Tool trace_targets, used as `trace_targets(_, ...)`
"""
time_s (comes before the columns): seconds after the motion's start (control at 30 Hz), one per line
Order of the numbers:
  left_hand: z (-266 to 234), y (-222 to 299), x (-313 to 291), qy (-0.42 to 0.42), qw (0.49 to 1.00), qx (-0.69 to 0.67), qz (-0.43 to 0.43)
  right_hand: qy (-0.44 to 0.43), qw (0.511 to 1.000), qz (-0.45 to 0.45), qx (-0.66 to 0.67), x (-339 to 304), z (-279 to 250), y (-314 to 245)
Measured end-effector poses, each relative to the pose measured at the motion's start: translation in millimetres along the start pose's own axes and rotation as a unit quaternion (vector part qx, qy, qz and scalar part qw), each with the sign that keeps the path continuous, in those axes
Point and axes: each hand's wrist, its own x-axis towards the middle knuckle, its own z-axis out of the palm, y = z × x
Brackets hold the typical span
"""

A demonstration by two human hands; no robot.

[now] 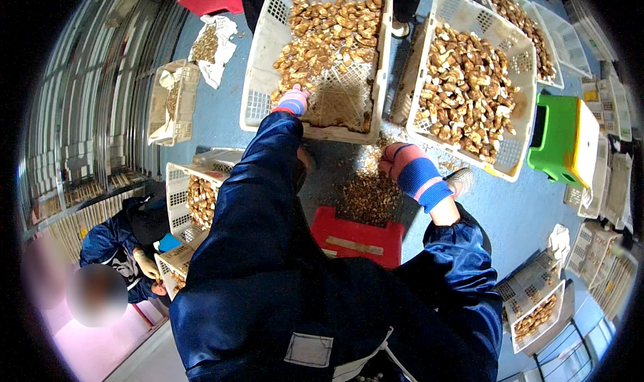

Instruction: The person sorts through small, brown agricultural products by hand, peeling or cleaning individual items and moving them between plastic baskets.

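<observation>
At far left, a co-worker's gloved hand [146, 264] beside a low crate [180, 254]; farther up, a small crate [183, 123] with cloth and scraps inside, then a white cloth [226, 53] under more scraps. Next, the left hand [295, 101], in a pink-and-blue glove, inside the middle crate [329, 134] by its near left corner, at the front of the mushrooms [329, 33]. Fingers mostly hidden; cannot tell how far spread or whether closed on anything. Mushrooms thick from the far edge down the left edge, bare mesh toward the near right corner. Below the near edge, a red stool [352, 227] and a heap of trimmings [371, 197]. Then the right hand [402, 157], just outside the near right corner, fingers partly curled; cannot tell if holding anything. Farther right, the right crate [463, 156], heaped with mushrooms, and a green stool [553, 137]. Probably at the stage of picking from the middle crate; seems to call for a light pinch, then a lift clear of the near edge.
</observation>
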Motion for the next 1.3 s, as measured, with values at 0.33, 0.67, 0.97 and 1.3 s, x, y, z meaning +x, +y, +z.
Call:
trace_targets(0.33,-11.0,-2.6,-17.0,0.131,0.984,-0.106,0.064,0.076,0.996,-0.037,-0.009,-5.0,-15.0,-6.1)
trace_targets(0.67,-81.3,128.1,-118.1,-0.137,0.64,-0.686,0.318,0.32,0.849,-0.07,0.414,-12.0,-47.8,-22.5)
trace_targets(0.97,-104.8,150.1,-173.7,-0.099,0.705,-0.605,0.357,0.292,0.771,-0.076,0.56,-29.6,-51.6,-9.2)
trace_targets(1.3,-125.8,151.2,-198.4,-0.067,0.725,-0.583,0.36,0.253,0.738,-0.102,0.618,-36.3,-57.0,-15.9)
